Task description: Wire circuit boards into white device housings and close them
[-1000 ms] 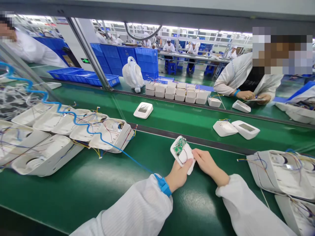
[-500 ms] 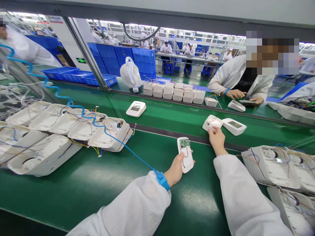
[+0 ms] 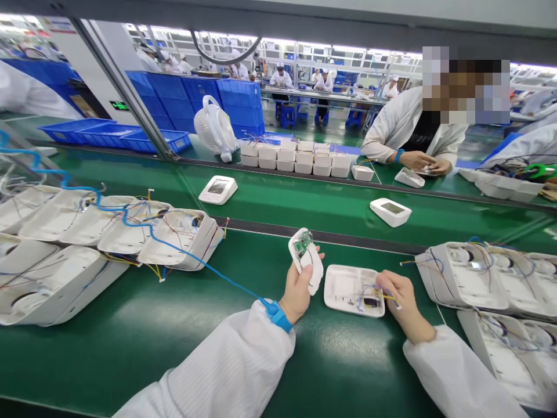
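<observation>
My left hand [image 3: 298,287] is closed round a small white housing part [image 3: 308,261] with a green circuit board on top, held upright above the green mat. A blue wrist strap [image 3: 274,313] with a coiled blue cord sits on that wrist. My right hand [image 3: 398,296] rests on the right end of a white open shell [image 3: 348,287] lying flat on the mat, fingers pinched at its coloured wires.
Open white shells with loose wires [image 3: 174,238] lie overlapped at left, more [image 3: 470,276] at right. On the conveyor belt [image 3: 304,203] sit two white monitors [image 3: 218,188] [image 3: 390,211]. A person [image 3: 418,130] works across the belt. Small white boxes [image 3: 300,159], a fan and blue bins behind.
My right hand took the open shell from the belt and brought it down onto the mat beside my left hand. The left hand kept its part, tilting it slightly.
</observation>
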{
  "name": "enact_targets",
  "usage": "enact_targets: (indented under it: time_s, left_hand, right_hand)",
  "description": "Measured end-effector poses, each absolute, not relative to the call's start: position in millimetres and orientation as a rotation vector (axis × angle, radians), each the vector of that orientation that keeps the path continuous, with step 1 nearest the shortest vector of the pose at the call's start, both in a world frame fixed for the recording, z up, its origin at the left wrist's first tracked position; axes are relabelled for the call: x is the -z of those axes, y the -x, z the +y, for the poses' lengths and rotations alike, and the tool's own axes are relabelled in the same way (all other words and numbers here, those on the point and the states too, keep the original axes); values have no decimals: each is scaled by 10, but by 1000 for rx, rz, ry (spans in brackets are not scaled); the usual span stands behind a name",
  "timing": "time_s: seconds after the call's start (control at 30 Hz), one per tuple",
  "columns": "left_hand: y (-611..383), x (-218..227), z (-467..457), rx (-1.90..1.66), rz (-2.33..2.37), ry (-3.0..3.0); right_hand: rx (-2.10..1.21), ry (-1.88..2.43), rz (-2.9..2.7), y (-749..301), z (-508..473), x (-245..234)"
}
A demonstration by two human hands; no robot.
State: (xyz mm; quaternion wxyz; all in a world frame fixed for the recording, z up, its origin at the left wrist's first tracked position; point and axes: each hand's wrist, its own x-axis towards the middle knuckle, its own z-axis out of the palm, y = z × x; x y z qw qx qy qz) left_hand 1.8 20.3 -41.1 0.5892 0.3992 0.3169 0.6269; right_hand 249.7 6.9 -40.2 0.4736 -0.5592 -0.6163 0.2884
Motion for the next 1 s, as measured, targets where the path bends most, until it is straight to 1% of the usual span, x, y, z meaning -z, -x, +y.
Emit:
enact_targets:
  time_s: [0.13,0.23,0.37,0.43,0.53,0.7,0.8,0.87,1.0]
  left_hand:
    - [-6,473,129,-1345,646,-1130]
    - [1,500,52,-1270,615,-1255]
    - [-40,458,-77,-1216,544,-1212]
    - [-71,435,-129,-1177,518,-1174]
    - [-97,435,-165,-1114,501,-1155]
    - [-85,464,-139,-1089,537,-1128]
    - [-76,459,-116,-1100,593,-1124]
    - [-75,454,-104,-1127,635,-1159]
    - [-83,446,-95,-1116,619,-1223]
  right_hand:
    - [-853,1335,-1574,-2551,-37,384]
    - [-1007,1338,-1493,-2614,-103,333]
    - [-1264,1219,-1553,-2704,-341,160]
    - [-1240,1197,-1659,-2679,-468,35]
    - [-1104,1309,-1648,-2523,-551,-167]
    - [-874,1413,-1743,-2231,-351,-425]
    - [-790,1374,-1760,-2124,-206,-456]
    - [-853,1332,-1677,-2059,-166,-407]
    - [-1236,1216,-1418,-1942,-201,-245]
